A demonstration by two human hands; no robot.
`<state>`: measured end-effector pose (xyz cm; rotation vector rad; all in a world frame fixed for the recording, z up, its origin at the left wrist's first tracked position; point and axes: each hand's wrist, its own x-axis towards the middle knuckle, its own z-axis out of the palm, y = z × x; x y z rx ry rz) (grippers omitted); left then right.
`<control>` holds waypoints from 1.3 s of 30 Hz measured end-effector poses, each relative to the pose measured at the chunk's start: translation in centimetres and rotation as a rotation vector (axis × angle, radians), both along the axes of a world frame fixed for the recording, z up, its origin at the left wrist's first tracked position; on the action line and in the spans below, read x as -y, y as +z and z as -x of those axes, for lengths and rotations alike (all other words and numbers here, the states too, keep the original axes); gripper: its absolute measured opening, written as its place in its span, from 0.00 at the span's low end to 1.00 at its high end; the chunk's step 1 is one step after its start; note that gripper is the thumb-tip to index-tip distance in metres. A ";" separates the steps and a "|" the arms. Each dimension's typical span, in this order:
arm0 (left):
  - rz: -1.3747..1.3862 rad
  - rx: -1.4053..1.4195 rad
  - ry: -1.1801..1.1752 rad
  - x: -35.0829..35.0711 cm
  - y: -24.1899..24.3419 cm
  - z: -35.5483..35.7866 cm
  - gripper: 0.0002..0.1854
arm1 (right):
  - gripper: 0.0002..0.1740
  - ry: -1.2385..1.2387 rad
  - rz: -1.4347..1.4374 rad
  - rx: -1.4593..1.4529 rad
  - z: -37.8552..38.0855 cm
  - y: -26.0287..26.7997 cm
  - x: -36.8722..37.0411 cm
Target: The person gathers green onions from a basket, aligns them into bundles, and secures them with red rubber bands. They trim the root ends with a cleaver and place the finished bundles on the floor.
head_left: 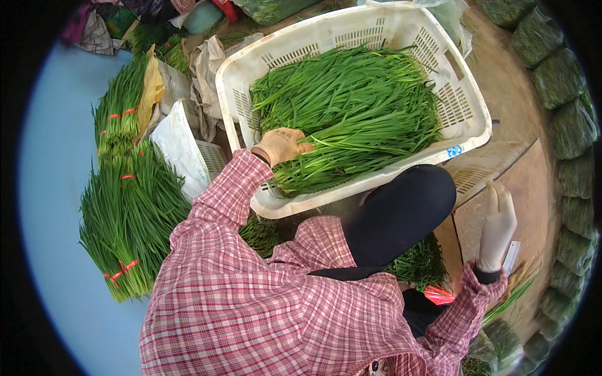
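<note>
In a white plastic crate point(470, 84) before me lies a thick heap of loose garlic chives point(348, 103). My left hand point(282, 144), in a tan work glove, reaches over the crate's near left side, with thumb and fingers around some leaves at the heap's left edge. At the right, my right hand point(497, 225), in a pale glove, hovers over a brown board point(484, 235) away from the crate. Its fingers stretch out and nothing shows in them; the palm is partly hidden. A flat metal strip point(510, 256) shows beside that wrist.
Bundles of chives tied with red bands point(127, 225) are stacked at left by a blue surface point(51, 188). A white sack point(181, 150) lies beside them. Several plastic-wrapped bundles point(571, 129) line the right edge. My bent knee point(404, 211) touches the crate's near side. Red ties point(438, 295) lie below.
</note>
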<state>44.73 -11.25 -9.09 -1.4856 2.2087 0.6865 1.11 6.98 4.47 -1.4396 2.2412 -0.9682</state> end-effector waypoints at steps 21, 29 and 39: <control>0.067 -0.467 0.477 -6.0 -1.4 -2.1 0.34 | 0.11 0.776 -0.541 -0.234 -26.9 -18.9 17.1; 0.567 -0.447 0.425 -5.7 1.8 -1.1 0.21 | 0.05 0.580 -0.146 0.916 -25.0 -7.6 19.0; -0.300 -1.506 0.380 -5.0 6.3 3.6 0.25 | 0.17 0.799 0.307 0.308 -20.3 -2.1 10.9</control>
